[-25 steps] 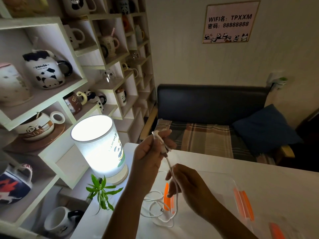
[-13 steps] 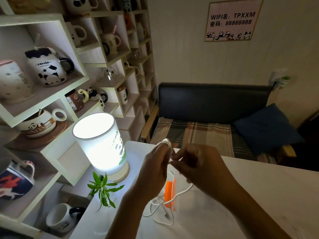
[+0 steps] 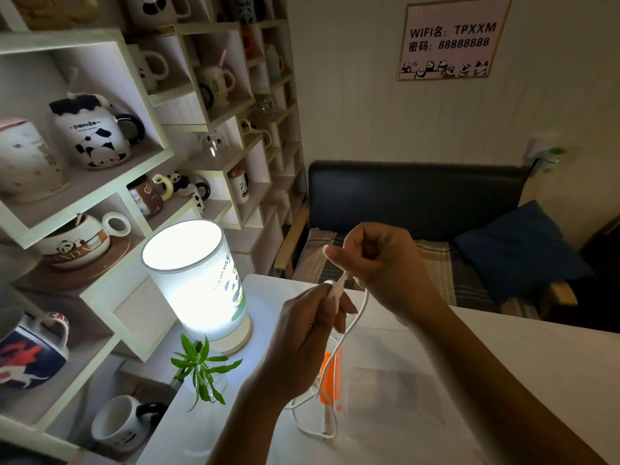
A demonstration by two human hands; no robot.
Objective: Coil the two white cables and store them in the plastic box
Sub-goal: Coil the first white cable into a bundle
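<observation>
My left hand (image 3: 302,337) pinches the plug end of a white cable (image 3: 356,317) above the table. My right hand (image 3: 379,263) is closed on the same cable a little higher and to the right. From the hands the cable hangs down in a curve and ends in loose loops (image 3: 312,421) on the table. The clear plastic box (image 3: 375,377) with an orange clasp (image 3: 330,377) stands under my right forearm, partly hidden. I cannot single out a second cable.
A lit cylindrical lamp (image 3: 198,280) and a small green plant (image 3: 201,367) stand at the white table's (image 3: 523,364) left edge. Shelves of panda mugs (image 3: 90,132) fill the left wall. A dark sofa (image 3: 416,196) with a blue cushion lies beyond the table.
My right hand has risen from low over the box to above my left hand, drawing the cable up. My left hand has dropped slightly and still grips the plug end.
</observation>
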